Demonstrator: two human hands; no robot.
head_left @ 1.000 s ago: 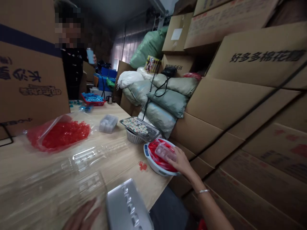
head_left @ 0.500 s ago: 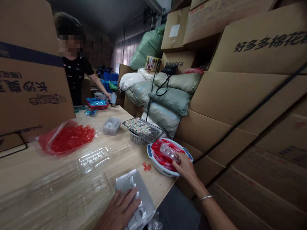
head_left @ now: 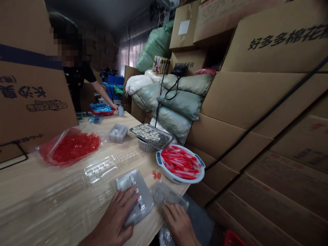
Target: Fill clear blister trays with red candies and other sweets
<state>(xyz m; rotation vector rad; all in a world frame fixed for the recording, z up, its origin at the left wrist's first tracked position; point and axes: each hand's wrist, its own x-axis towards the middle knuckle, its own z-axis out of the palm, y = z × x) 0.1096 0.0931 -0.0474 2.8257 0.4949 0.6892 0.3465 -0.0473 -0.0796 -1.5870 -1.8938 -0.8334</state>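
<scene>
A stack of clear plastic trays (head_left: 146,201) lies at the near edge of the table. My left hand (head_left: 115,212) rests on its upper face, fingers stretched out and the thumb low beside the near end. Just right of the stack, my right hand (head_left: 178,220) has its fingers closed on the near side of a single clear plastic tray (head_left: 169,193), smeared by motion. Beyond that tray stands a white and blue basin (head_left: 164,171) filled with red-and-clear, slender plastic pieces (head_left: 179,160). Small red translucent pieces (head_left: 156,174) lie on the table beside it.
Empty clear moulded trays (head_left: 101,169) cover the table's left side, near a bag of red pieces (head_left: 77,145). A metal tray of small pale pieces (head_left: 148,133) sits on a basket (head_left: 146,146). Cartons (head_left: 256,106) rise at right. Across the table, a person (head_left: 77,78) touches a cup (head_left: 120,110).
My right hand has come down from the basin toward me with the clear tray. The stack under my left hand has shifted slightly left and away.
</scene>
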